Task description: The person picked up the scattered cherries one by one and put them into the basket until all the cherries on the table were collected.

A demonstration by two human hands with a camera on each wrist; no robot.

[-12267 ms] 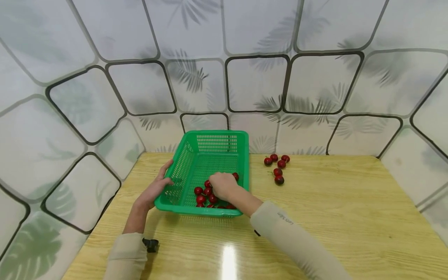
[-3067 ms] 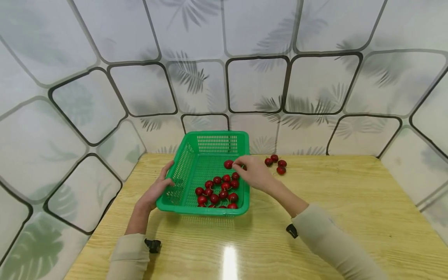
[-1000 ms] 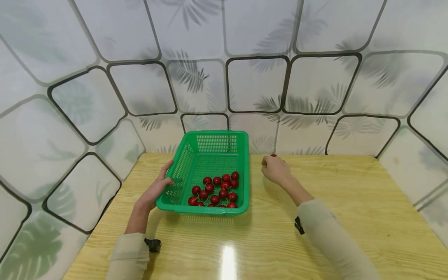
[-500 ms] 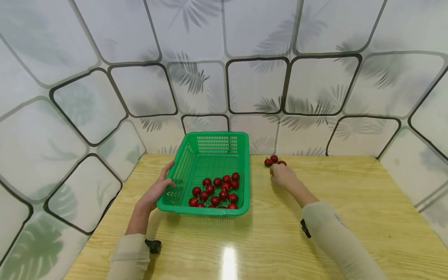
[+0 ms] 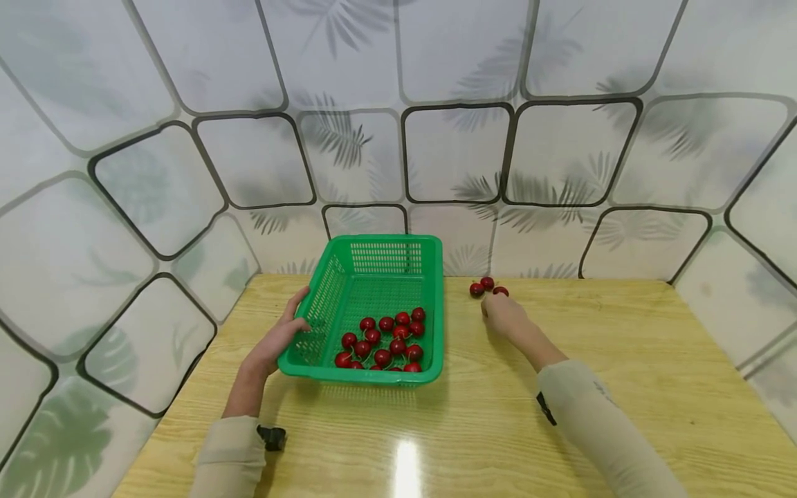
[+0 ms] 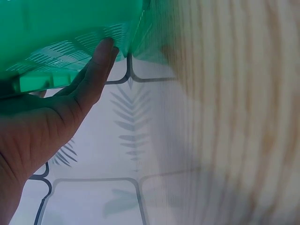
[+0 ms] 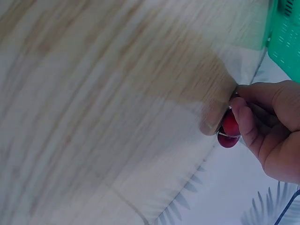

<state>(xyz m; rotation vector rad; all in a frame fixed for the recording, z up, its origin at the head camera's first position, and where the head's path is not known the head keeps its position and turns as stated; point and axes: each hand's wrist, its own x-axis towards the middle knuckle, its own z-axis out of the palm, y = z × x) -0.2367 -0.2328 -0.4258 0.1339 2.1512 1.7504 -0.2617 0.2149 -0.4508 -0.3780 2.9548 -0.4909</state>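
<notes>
A green plastic basket (image 5: 391,277) stands on the table, with several red cherries (image 5: 382,357) gathered in its front right part. My left hand (image 5: 278,339) grips the basket's left rim, thumb over the inside and fingers along the outer wall. In the left wrist view those fingers (image 6: 101,56) lie against the slotted side. Right of the basket, my right hand (image 5: 507,319) reaches down to a small cluster of cherries (image 5: 487,283). Its thumb and fingertips pinch together there on a cherry that the hand mostly hides. Beside the fingers, the right wrist view shows red cherries (image 7: 229,124).
The wooden table (image 5: 598,360) reaches back to a patterned wall covering (image 5: 461,152) close behind the basket and the cluster. A bright light reflection (image 5: 407,463) lies near the table's front. A black wrist camera (image 5: 272,437) sits by the left cuff.
Since the earliest frame, cherries from the table cluster have gone into the basket. My right hand moved from over the basket to the cluster and has barely moved lately. The left hand kept its place.
</notes>
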